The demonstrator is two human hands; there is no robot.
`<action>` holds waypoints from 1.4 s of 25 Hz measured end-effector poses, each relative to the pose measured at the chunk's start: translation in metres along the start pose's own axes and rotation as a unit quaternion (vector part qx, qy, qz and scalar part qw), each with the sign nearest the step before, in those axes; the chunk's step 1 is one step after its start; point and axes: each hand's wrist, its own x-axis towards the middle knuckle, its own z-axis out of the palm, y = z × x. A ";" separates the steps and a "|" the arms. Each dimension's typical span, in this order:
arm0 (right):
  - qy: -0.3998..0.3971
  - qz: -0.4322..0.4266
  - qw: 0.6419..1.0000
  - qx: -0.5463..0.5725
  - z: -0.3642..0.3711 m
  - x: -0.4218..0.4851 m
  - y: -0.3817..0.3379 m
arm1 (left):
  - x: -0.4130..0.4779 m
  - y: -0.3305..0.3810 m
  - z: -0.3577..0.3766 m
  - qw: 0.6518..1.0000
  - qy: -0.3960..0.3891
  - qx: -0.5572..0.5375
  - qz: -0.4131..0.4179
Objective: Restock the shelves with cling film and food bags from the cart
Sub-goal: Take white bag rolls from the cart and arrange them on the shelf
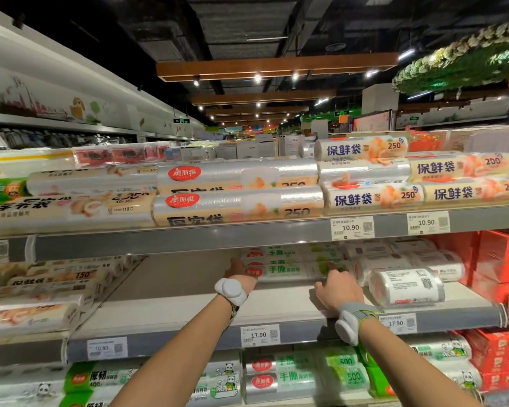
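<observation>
While the left hand and right hand meet opposite ends of the white-and-green plastic-wrapped food-bag roll on the pale middle shelf, placement looks underway, though whether either grip clasps or merely presses cannot be told, and next it needs seating squarely.

Green-white food-bag rolls, stacked lengthwise, middle shelf

We cannot read the left hand's grip: motion blur merges its fingers with the green-labelled roll. The right hand's fingertips likewise smeared; contact unclear. Left-side rolls blurred, print illegible. Bottom edge crops both forearms.
</observation>
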 end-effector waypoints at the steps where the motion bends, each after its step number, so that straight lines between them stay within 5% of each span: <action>1: -0.003 -0.004 1.000 -0.006 0.000 0.001 0.000 | -0.001 0.000 0.000 1.000 -0.006 -0.001 0.003; 10: -0.047 -0.078 0.994 -0.054 0.000 0.001 -0.007 | 0.005 0.002 -0.013 0.998 -0.017 0.053 0.018; 28: -0.017 -0.041 0.999 -0.021 0.004 0.005 -0.004 | -0.001 0.005 -0.001 0.996 0.034 0.061 0.052; 35: 0.003 -0.040 0.999 0.014 -0.002 0.001 -0.006 | -0.016 0.011 -0.020 0.994 -0.063 0.076 0.052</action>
